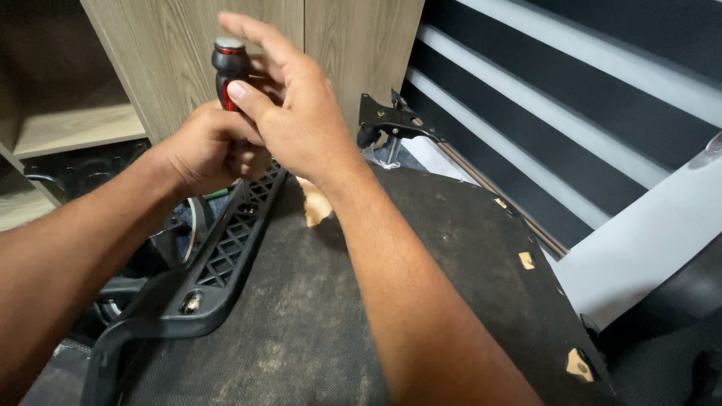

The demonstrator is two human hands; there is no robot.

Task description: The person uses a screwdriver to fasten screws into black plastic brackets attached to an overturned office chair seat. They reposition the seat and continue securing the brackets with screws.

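The screwdriver (pixel 229 71) is standing upright at about 11 o'clock in the view, and only its handle is showing: it is black and red with a small silver cap on top, and its shaft is hiding behind the hands. The left hand (pixel 207 150) is clenching around the lower part of the handle, with the fingers curled tight. The right hand (pixel 297 113) is grasping the upper part, its thumb pressing on the red side while the other fingers are spreading loosely over the cap. Under the hands, a black plastic bracket (pixel 226 252) with a lattice pattern is lying on the dusty black underside of a chair seat (pixel 451 286), running toward 7 o'clock. A black metal mechanism (pixel 391 120) is sitting at 1 o'clock, near a wooden cabinet (pixel 173 53).
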